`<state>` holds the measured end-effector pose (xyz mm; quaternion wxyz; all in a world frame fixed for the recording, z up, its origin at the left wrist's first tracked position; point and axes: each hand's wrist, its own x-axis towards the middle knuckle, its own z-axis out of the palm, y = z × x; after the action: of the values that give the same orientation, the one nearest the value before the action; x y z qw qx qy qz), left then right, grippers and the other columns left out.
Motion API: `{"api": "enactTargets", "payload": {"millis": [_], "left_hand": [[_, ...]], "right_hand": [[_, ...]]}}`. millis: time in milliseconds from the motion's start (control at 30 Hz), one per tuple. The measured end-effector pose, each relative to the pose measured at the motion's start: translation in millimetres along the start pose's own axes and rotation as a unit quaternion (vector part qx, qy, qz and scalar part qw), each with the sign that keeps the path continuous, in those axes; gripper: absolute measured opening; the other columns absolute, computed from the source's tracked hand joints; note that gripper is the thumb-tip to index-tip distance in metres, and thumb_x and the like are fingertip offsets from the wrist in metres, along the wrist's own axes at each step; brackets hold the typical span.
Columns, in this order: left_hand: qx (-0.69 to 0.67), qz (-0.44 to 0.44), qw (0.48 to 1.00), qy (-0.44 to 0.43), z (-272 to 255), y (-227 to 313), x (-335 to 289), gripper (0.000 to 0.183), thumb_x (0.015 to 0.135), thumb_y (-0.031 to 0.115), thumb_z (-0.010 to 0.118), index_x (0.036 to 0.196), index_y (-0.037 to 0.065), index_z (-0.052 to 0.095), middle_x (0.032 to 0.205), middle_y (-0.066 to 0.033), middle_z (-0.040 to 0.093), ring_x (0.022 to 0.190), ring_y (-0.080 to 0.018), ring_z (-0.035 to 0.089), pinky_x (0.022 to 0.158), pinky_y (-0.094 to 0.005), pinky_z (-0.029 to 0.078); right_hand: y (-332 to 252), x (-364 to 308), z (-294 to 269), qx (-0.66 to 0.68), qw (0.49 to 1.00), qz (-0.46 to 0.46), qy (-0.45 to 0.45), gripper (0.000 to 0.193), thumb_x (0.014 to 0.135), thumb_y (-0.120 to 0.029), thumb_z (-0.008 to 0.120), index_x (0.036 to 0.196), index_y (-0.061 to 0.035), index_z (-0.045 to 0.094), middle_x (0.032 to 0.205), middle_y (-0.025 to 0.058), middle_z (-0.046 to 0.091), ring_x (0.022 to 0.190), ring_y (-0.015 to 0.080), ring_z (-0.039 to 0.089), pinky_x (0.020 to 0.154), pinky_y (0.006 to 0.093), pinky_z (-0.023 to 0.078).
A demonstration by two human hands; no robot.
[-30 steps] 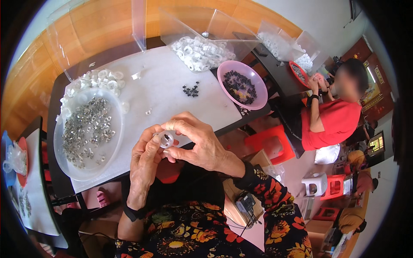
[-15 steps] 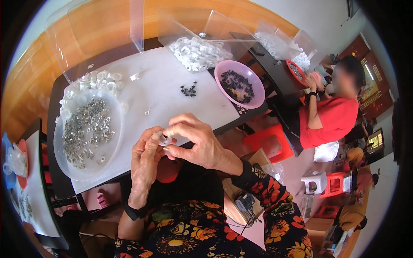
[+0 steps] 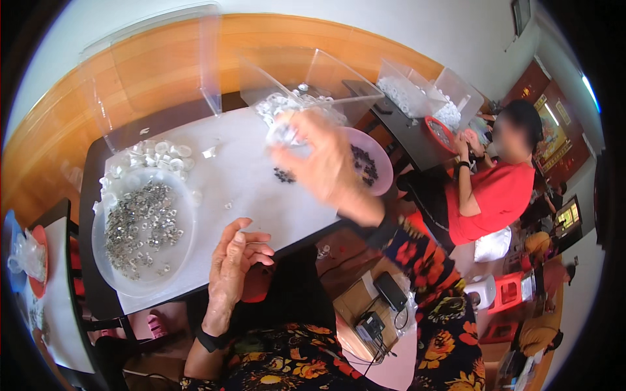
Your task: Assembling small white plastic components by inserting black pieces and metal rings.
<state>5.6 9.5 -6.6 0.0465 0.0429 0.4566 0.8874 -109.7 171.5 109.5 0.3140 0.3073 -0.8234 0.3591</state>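
My right hand is raised over the far part of the table, in front of a clear bin of white plastic rings. Motion blurs it, but a white plastic ring shows between its thumb and fingers. Nearer to me, at the table's front edge, my left hand has its fingers apart with nothing in them. Left of it stands a translucent bowl of small metal pieces. A few black parts lie beside my right wrist side, partly behind the hand.
A pink-purple bowl with black parts stands at the table's right end, partly covered by my right hand. White rings are heaped behind the translucent bowl. A co-worker in a red shirt sits to the right. A box with cables stands beside me.
My hands have come apart. The right one has moved up and away toward the clear bin with the white ring, while the left has let go and spread its fingers.
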Motion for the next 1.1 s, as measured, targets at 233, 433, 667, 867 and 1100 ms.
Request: {"api": "enactTargets", "payload": {"millis": [233,433,667,867,1100], "left_hand": [[-0.018,-0.012,0.999,-0.039,3,-1,2,0.043,0.099,0.032,0.04,0.125,-0.002,0.038,0.098,-0.0199,0.058,0.082,-0.0239,0.061,0.072,-0.0338,0.052],[-0.058,-0.023,0.998,-0.032,-12,0,-3,0.046,0.099,0.034,0.04,0.126,-0.003,0.038,0.099,-0.0193,0.058,0.084,-0.0245,0.061,0.073,-0.0348,0.052],[-0.105,-0.037,0.992,-0.052,-9,1,-5,0.046,0.099,0.034,0.041,0.126,-0.003,0.039,0.101,-0.0194,0.059,0.087,-0.0242,0.061,0.074,-0.0358,0.052],[-0.094,-0.036,0.994,-0.052,-11,-1,-1,0.04,0.098,0.03,0.044,0.124,-0.001,0.042,0.101,-0.0192,0.06,0.085,-0.0238,0.062,0.073,-0.0345,0.053],[-0.094,0.004,0.996,-0.007,-4,-2,1,0.032,0.097,0.02,0.046,0.124,0.001,0.043,0.103,-0.0184,0.059,0.087,-0.0212,0.061,0.075,-0.0328,0.052]], "right_hand": [[68,60,-14,-0.337,0.941,-0.006,0.032,0.029,0.071,-0.017,0.072,0.096,-0.0072,0.062,0.094,0.0097,0.06,0.087,0.0274,0.057,0.075,0.0385,0.045],[3,37,83,0.027,0.984,0.048,-0.168,0.023,0.078,-0.009,0.063,0.1,-0.0066,0.059,0.098,0.0122,0.057,0.088,0.0329,0.059,0.074,0.0417,0.049],[49,31,147,-0.075,0.971,-0.023,-0.227,0.027,0.078,-0.005,0.057,0.104,-0.0035,0.059,0.099,0.0168,0.059,0.09,0.0352,0.059,0.08,0.0427,0.047],[49,12,117,-0.065,0.933,-0.027,-0.352,0.022,0.073,-0.006,0.059,0.095,-0.0029,0.063,0.091,0.016,0.061,0.084,0.0355,0.059,0.076,0.0425,0.048],[0,-47,52,0.07,0.975,0.088,-0.189,0.02,0.073,-0.006,0.065,0.092,-0.0015,0.062,0.083,0.0132,0.059,0.066,0.025,0.059,0.06,0.0346,0.048]]}}
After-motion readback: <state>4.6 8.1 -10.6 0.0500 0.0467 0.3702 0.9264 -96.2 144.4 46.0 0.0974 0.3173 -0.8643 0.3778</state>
